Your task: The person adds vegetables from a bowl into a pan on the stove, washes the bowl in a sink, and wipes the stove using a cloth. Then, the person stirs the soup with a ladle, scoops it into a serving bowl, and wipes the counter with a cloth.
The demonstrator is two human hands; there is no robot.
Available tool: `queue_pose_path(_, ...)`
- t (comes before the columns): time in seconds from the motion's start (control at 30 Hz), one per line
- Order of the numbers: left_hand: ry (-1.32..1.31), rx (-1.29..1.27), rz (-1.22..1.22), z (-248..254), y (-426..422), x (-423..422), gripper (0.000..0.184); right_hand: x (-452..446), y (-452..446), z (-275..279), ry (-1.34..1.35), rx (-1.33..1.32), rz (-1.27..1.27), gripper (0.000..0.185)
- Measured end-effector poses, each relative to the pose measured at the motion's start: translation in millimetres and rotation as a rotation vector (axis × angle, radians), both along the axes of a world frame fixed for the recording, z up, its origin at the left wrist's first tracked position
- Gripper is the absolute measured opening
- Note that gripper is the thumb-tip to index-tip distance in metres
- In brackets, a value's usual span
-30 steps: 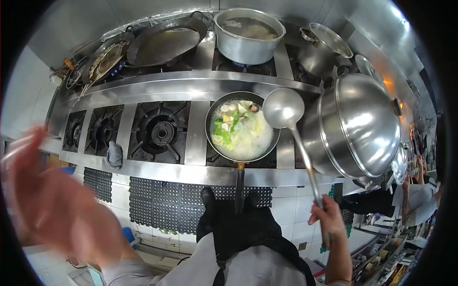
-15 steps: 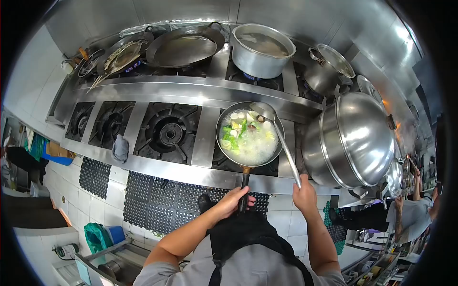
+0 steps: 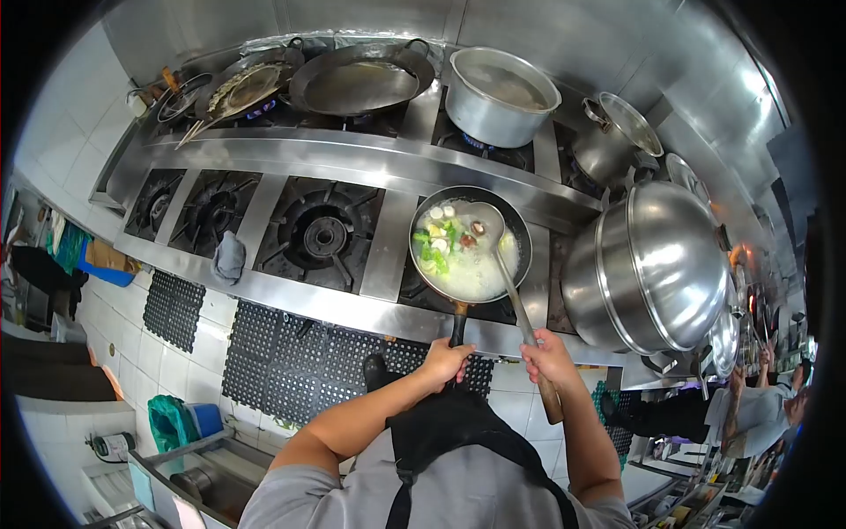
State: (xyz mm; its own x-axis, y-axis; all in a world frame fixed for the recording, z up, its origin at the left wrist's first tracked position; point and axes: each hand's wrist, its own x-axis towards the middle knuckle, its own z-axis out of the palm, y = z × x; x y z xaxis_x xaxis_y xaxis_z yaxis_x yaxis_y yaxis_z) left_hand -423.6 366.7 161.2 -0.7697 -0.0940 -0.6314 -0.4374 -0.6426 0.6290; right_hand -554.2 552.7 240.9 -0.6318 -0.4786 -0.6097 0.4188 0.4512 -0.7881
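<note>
My left hand [image 3: 445,363] is wrapped round the dark handle [image 3: 458,328] of a frying pan [image 3: 523,234], which sits over a front burner. Pale bubbling broth [image 3: 465,278] fills the pan, with green leafy vegetables [image 3: 436,258] and white round slices on its left side. In my right hand [image 3: 548,360] is a long metal ladle [image 3: 507,275], gripped partway along its handle so that the wooden end sticks out below. The ladle's bowl lies in the pan, at the upper right of the food, with a brownish piece beside it.
Right of the pan stands a big domed steel pot [image 3: 674,264]. Along the back are a wide wok [image 3: 357,84], an aluminium pot [image 3: 502,106] and a lidded pot [image 3: 621,132]. A grey cloth [image 3: 229,258] hangs at the stove edge. A co-worker [image 3: 745,410] stands far right.
The ladle's bowl has gone from the pan's upper rim down into the food. My right hand has moved slightly left and grips higher up its handle. My left hand's fingers have closed more.
</note>
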Motion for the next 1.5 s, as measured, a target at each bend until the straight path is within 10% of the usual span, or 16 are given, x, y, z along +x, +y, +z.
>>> queue_pose_path(0.37,-0.038,-0.111,-0.05,10.3,-32.1,4.7,0.021,22.2,34.5,21.5,0.261,0.176,0.112,0.022)
queue_pose_path(0.43,-0.048,-0.141,-0.046,4.3,-36.6,0.0,0.023,23.1,43.4,17.4,0.854,0.296,0.265,0.024)
queue_pose_path(0.67,-0.055,0.008,-0.045,1.5,-31.3,-6.9,0.024,26.5,25.7,30.4,1.141,0.385,0.215,0.028)
queue_pose_path(1.5,-0.019,0.212,0.017,-8.2,2.3,-11.3,0.022,22.1,43.4,-26.8,1.202,0.458,0.266,0.023)
